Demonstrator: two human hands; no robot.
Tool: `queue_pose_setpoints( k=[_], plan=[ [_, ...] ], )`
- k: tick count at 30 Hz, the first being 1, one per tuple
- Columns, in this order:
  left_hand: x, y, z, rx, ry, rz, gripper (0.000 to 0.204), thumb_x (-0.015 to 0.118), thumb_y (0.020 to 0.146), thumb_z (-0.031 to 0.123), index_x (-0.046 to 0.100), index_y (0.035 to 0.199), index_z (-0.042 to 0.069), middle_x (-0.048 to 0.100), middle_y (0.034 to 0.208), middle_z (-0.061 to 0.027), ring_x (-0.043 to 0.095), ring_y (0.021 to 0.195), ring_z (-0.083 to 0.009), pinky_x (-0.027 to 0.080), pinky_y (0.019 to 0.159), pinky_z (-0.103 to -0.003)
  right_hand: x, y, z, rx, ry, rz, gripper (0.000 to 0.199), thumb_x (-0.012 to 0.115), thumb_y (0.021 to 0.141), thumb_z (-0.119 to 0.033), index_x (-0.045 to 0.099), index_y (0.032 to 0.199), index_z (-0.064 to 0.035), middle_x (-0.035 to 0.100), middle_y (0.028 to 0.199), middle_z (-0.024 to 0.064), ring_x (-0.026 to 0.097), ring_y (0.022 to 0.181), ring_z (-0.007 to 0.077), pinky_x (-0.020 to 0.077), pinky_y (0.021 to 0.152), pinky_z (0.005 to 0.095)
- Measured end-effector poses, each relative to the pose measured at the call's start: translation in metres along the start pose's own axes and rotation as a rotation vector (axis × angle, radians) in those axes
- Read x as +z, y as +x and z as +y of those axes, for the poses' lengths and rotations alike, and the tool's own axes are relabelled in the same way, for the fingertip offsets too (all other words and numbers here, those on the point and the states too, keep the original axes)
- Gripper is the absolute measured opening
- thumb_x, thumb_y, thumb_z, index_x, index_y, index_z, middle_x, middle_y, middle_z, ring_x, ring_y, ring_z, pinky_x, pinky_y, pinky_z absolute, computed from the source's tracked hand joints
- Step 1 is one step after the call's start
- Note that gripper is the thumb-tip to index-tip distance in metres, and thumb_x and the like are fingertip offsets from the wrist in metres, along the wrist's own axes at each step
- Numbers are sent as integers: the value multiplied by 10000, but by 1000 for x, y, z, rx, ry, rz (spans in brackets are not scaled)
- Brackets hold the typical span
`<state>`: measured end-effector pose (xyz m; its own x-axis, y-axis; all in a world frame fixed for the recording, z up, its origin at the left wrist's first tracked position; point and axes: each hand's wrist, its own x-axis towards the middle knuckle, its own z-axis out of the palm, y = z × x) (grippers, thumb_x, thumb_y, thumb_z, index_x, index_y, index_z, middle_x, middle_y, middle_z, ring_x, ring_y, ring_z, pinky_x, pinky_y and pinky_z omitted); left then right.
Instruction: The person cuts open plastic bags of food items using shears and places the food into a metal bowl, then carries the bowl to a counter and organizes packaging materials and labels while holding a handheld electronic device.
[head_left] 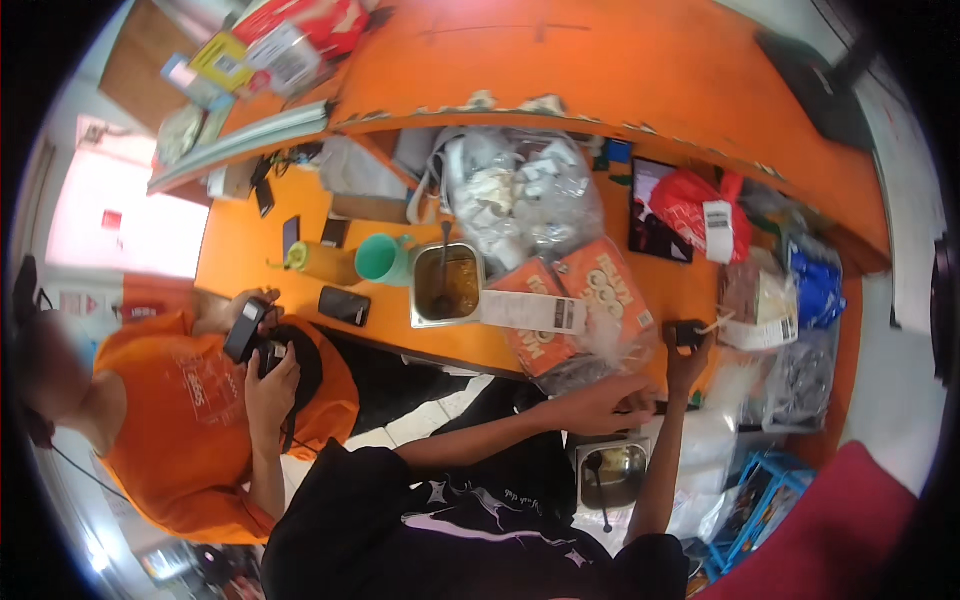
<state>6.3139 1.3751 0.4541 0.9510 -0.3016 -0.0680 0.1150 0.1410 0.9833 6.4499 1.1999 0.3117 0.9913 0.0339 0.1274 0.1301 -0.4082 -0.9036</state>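
Note:
My right hand (688, 365) is closed round a small black boxy thing (688, 334) at the right of the orange counter. Its exact kind is too blurred to tell. Near the counter's front edge my left hand (605, 403) has its fingers curled together, and whatever they hold is hidden. Just beyond it lie two orange-and-white printed packs (605, 290) in clear plastic, with a white paper slip (535, 312) across them. To the right of my right hand sits a clear bag (758, 300) with a white label on it.
A metal tub (416, 300) with a ladle, a green mug (378, 260), a yellow bottle (325, 262) and a phone (343, 306) stand on the left. A red bag (700, 210) lies by a tablet (645, 225). A second metal tub (640, 462) is below. At left, a person in orange (165, 400) holds a black device.

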Motion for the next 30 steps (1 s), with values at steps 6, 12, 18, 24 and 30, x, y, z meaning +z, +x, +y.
queue_pose_setpoints(
  k=[6, 12, 18, 24, 30],
  plan=[
    [-79, -111, 10, -216, 99, 114, 251, 543, 943, 184, 569, 1130, 18, 616, 984, -63, 578, 847, -120, 467, 758, -268, -72, -12, 22, 427, -573, -266, 682, 797, 714, -367, 542, 1200, 37, 593, 1109, 217, 597, 963, 313, 475, 841, 404],
    [-106, -215, -78, -279, -139, 617, 135, 553, 913, 92, 592, 1031, 40, 611, 914, -33, 583, 822, -129, 476, 743, -276, 23, 17, -181, -109, -153, -258, 297, 617, 898, -175, 581, 1136, -1, 603, 1001, 96, 581, 905, 188, 470, 822, 320],
    [-138, -247, -162, -491, -538, 1423, 426, 549, 861, 419, 545, 1120, 81, 587, 951, -62, 537, 796, -182, 490, 606, -336, 208, 51, -251, -80, 261, -931, 262, 624, 885, -107, 563, 1119, -9, 601, 1039, 51, 577, 954, 121, 479, 855, 255],
    [-219, -243, -301, -605, -641, 2270, 820, 517, 813, 674, 384, 1208, -32, 561, 1081, -210, 584, 951, -320, 475, 800, -469, 409, 93, -251, 2, 316, -971, 263, 673, 829, -100, 587, 1042, 27, 619, 933, 74, 588, 848, 124, 488, 760, 253],
    [-229, -200, -260, -1029, -226, 2404, 704, 417, 909, 557, 337, 1124, -108, 485, 1069, -360, 513, 1004, -496, 436, 838, -542, 486, 122, -195, 167, -274, -1002, 710, 793, 676, -289, 512, 1215, 77, 592, 1134, 174, 591, 1006, 244, 464, 868, 344]
  ],
)
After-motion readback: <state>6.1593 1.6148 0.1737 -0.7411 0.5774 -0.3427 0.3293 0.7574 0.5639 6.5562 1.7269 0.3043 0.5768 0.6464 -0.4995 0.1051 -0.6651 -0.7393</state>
